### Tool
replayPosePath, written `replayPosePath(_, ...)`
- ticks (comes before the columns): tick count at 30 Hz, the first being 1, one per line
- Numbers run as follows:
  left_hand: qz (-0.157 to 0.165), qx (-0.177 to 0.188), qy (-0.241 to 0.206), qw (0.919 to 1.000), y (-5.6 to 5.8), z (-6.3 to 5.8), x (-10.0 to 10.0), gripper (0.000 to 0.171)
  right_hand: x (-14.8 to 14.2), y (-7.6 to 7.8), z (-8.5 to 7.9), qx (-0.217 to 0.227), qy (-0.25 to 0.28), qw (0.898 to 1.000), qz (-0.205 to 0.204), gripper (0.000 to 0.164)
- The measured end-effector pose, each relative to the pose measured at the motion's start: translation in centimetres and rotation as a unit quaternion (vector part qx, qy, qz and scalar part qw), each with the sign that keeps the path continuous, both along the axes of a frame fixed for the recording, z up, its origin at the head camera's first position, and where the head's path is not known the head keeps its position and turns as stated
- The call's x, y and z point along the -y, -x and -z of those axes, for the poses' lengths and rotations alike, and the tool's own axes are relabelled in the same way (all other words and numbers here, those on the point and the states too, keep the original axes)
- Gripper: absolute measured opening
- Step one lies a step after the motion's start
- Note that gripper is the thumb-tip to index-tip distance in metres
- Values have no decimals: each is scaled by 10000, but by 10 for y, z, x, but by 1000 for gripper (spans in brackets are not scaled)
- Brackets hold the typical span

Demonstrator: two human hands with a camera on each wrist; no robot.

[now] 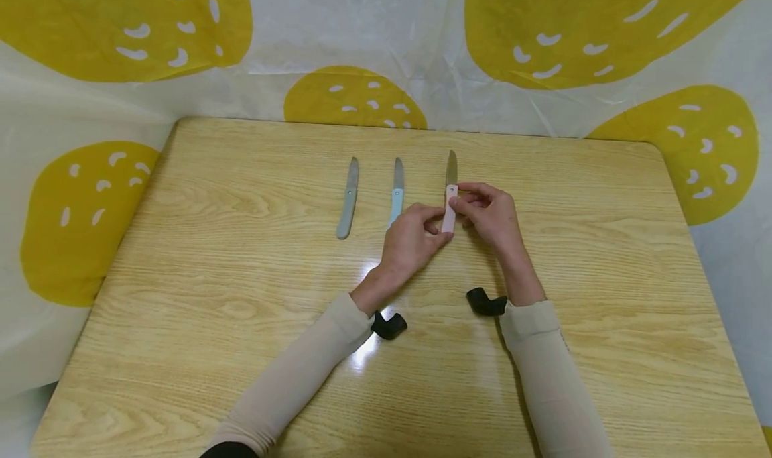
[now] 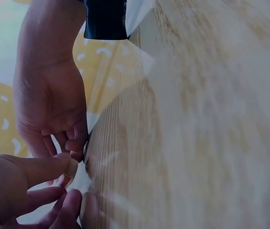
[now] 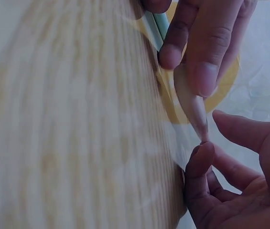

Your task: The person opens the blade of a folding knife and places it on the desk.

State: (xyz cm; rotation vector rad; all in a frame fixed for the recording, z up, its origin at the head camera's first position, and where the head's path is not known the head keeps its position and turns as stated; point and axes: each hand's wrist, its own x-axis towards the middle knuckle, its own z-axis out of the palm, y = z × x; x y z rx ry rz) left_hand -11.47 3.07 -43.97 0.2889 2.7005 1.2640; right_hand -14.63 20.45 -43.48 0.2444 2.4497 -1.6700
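Three small knives lie roughly side by side with blades toward the far edge. One has a grey handle [image 1: 346, 215], the middle one a light blue handle [image 1: 395, 203], and the rightmost is a pink-handled knife [image 1: 451, 193]. My left hand [image 1: 411, 240] pinches the butt end of the pink handle [image 3: 190, 102] between thumb and fingers, and its back covers the lower part of the blue handle. From the other side my right hand [image 1: 496, 220] holds the pink handle near the blade, thumb over it. In the left wrist view, fingers largely hide the knife.
The wood-grain table [image 1: 211, 297] ends at a back edge just beyond the blades. Behind it hangs a white sheet [image 1: 356, 22] with yellow shapes. Black wrist-worn pieces [image 1: 391, 326] stick out from both sleeves over the table.
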Motion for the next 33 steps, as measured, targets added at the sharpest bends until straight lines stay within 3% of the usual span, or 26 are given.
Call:
replayPosePath(4, 44, -111, 368, 9993, 0, 0, 0, 47, 0, 1, 1, 69, -8, 10000, -22, 45)
replayPosePath(17, 240, 60, 829, 9962, 4, 0, -3, 48, 2, 3, -2, 24, -569, 9981, -243, 40)
replayPosePath(27, 298, 138, 660, 9973, 2, 0, -1, 50, 0, 1, -3, 200, -649, 9971, -357, 41)
replayPosePath(33, 368, -287, 624, 9970, 1, -7, 10, 51, -2, -4, -4, -152, -812, 9962, -288, 40)
